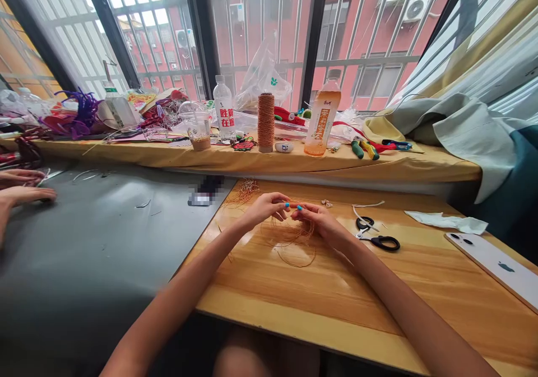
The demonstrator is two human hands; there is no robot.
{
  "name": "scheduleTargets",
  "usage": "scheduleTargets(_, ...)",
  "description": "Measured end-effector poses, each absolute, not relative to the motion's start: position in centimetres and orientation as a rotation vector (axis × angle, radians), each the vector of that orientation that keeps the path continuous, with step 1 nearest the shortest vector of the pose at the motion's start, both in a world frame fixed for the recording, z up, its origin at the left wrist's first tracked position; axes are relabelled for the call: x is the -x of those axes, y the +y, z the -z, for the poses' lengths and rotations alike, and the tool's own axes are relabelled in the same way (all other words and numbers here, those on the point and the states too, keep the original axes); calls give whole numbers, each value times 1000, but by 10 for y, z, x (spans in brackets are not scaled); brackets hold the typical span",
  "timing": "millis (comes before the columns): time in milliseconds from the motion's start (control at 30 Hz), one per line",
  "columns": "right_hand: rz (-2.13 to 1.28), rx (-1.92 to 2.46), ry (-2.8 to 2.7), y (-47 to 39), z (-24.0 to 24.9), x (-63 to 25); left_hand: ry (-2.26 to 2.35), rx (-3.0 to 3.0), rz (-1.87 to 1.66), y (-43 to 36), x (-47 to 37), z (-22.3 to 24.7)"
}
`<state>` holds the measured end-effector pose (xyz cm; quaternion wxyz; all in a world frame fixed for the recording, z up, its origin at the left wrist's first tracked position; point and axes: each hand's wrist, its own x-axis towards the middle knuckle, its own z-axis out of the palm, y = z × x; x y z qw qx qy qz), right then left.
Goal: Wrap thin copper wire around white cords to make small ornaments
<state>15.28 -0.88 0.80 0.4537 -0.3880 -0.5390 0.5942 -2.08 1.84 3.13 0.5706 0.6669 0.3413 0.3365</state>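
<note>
On the surface lie loops of cord; just beyond, the left hand and right hand have fingers pinched on it, seemingly working the strands. Continuing would call for steady tension. A spool stands behind.

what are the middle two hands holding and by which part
Thin orange cord: the left hand and the right hand pinch a bunched stretch of it, the rest looping loosely below.

Cord on table, scissors right — spool behind
</note>
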Motion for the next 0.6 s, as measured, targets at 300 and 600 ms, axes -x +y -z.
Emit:
scheduleTargets(300,-1198,1064,-1642,-16,-30,-149,622,-1527,-1029,7,17,-40)
scheduleTargets(600,-577,1253,-2317,-3,-78,-141,604,-1488,-1125,12,25,-43)
